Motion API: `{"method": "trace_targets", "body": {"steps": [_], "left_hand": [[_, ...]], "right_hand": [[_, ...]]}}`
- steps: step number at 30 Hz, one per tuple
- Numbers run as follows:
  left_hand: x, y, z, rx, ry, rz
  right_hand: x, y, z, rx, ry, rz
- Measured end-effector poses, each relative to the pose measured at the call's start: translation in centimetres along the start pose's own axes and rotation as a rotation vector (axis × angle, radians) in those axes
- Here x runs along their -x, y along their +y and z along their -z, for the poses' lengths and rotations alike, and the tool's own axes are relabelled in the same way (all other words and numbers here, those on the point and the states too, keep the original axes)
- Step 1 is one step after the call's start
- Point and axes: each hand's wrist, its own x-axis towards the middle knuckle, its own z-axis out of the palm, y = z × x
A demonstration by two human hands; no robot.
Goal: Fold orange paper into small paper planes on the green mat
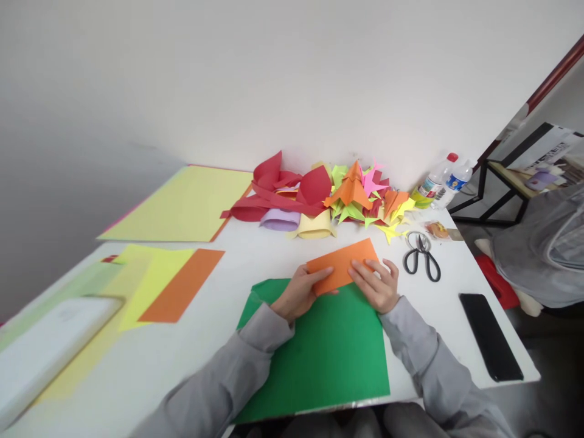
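Observation:
An orange sheet of paper [341, 261], rectangular and slightly tilted, is held between my two hands over a green sheet [323, 353]. My left hand [303, 289] pinches its left end, thumb on top and fingers underneath. On the right part of the paper, my right hand [376, 285] rests its fingertips on the face; its thumb is hidden. Whether the paper is folded I cannot tell. Black-handled scissors [422, 258] lie to the right of my right hand.
Folded paper shapes [351, 191] and red paper loops [283, 191] are heaped by the wall. Two bottles [440, 182] stand at the back right, a black phone [490, 336] nearer. Yellow sheets [182, 204], an orange strip [182, 286] and a white box [59, 347] lie left.

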Motion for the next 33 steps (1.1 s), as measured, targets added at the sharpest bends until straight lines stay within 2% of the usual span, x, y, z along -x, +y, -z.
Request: {"method": "trace_targets", "body": {"steps": [3,5,10,13,19,33], "left_hand": [[-0.1,-0.1,0.2,-0.024,0.049,-0.066],[-0.3,-0.2,0.4,-0.067,0.059,-0.106],[-0.5,-0.4,0.7,-0.267,0.038,-0.155],[-0.5,-0.3,0.8,-0.373,0.066,-0.207],[-0.4,-0.3,0.8,-0.451,0.051,-0.239],[-0.3,0.0,0.6,-0.426,0.049,-0.167]], "right_hand": [[-0.4,-0.2,0.2,-0.089,0.151,-0.201],[-0.8,-0.2,0.2,-0.296,0.205,-0.361],[-1.4,0.1,-0.2,-0.994,0.153,-0.609],[-1.6,0.0,-0.2,-1.180,0.188,-0.696],[-2.3,-1.1,0.6,-1.144,0.276,-0.868],[-2.2,-1.1,0.4,-1.187,0.294,-0.906]]}}
